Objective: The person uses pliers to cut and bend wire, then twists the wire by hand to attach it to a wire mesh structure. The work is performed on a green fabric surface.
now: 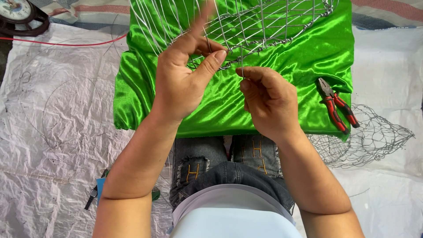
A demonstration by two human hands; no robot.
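A woven silver wire frame (264,22) lies on a shiny green cloth (308,66) spread over my lap. My left hand (183,75) pinches a thin wire strand at the frame's near edge between thumb and forefinger. My right hand (269,101) grips the lower end of a short upright wire (241,61) just right of the left hand. The two hands are close together, a few centimetres apart, at the frame's rim.
Red-handled pliers (337,105) rest on the cloth's right edge. A finished wire mesh basket (370,139) lies on the white plastic sheet (57,110) at right. Loose wire hoops (66,110) lie at left, a clock (17,13) at top left, a small dark tool (92,196) near my left elbow.
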